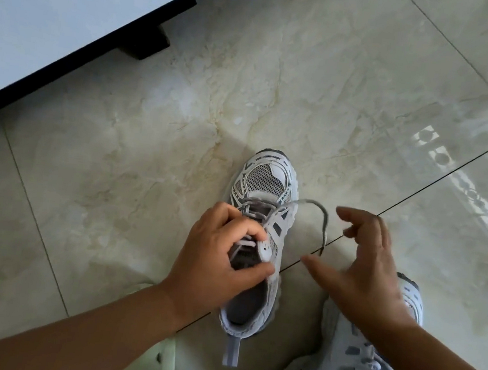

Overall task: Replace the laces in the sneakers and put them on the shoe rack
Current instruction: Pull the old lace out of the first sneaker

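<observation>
A half-laced sneaker [257, 241] is gripped by curled left fingers [244, 224]; beyond spread, empty right fingers [354, 221], the lace [322, 221] trails unthreaded.

No text, label, brand, number or sign can be read anywhere. The small marks on the tongue of the grey-and-white mesh sneaker [257, 232] are too blurred to make out.
</observation>
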The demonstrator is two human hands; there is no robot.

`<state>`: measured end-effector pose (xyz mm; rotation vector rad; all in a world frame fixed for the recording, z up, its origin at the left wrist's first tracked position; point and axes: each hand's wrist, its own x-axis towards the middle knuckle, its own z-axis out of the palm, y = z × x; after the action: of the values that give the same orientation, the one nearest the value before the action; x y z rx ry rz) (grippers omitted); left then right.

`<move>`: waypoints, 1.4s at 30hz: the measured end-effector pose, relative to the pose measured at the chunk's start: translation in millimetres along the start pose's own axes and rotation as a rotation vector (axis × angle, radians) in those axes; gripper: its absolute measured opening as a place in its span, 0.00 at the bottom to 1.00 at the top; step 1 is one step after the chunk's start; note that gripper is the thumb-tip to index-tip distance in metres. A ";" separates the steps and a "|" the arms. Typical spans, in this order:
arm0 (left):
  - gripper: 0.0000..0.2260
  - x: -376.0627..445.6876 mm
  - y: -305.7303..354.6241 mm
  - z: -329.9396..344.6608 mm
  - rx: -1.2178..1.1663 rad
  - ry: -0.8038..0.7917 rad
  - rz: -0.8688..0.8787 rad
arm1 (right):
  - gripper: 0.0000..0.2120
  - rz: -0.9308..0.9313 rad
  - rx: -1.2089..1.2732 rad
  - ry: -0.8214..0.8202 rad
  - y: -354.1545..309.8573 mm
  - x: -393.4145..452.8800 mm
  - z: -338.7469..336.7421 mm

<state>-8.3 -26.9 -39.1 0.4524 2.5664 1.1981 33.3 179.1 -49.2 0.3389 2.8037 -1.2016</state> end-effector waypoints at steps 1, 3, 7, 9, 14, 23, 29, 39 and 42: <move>0.14 0.6 0.3 -2.1 -0.035 -0.007 -0.002 | 0.28 -0.118 -0.013 0.022 -3.6 -1.6 0.4; 0.15 0.5 -1.2 -7.7 -0.102 -0.016 0.007 | 0.24 -0.293 -0.015 0.050 -14.5 -5.1 0.7; 0.11 -4.4 -6.7 -18.2 -0.210 0.047 -0.003 | 0.13 -0.368 0.072 -0.084 -30.6 -6.6 7.5; 0.10 -5.9 -8.7 -18.7 -0.226 0.088 -0.034 | 0.17 -0.262 0.071 -0.209 -38.8 -7.0 12.3; 0.09 -2.7 -11.6 -16.1 -0.105 0.092 -0.030 | 0.16 -0.046 -0.005 -0.282 -48.3 -2.7 20.1; 0.10 14.5 -17.8 -37.1 0.355 -0.036 0.240 | 0.11 0.070 0.071 -0.239 -44.8 -4.6 24.9; 0.05 7.6 -7.0 -27.7 -0.207 -0.019 -0.295 | 0.12 0.091 0.123 -0.234 -46.5 -7.1 26.8; 0.06 17.1 -24.8 -37.5 0.253 -0.049 0.072 | 0.11 0.096 0.079 -0.253 -45.9 -6.1 24.7; 0.03 9.9 -13.9 -30.2 -0.195 0.004 -0.329 | 0.12 0.103 0.094 -0.250 -45.1 -7.2 26.0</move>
<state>-30.8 -52.3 -32.3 -0.0150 2.3737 1.3037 29.4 128.9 -34.2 0.3102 2.4939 -1.2595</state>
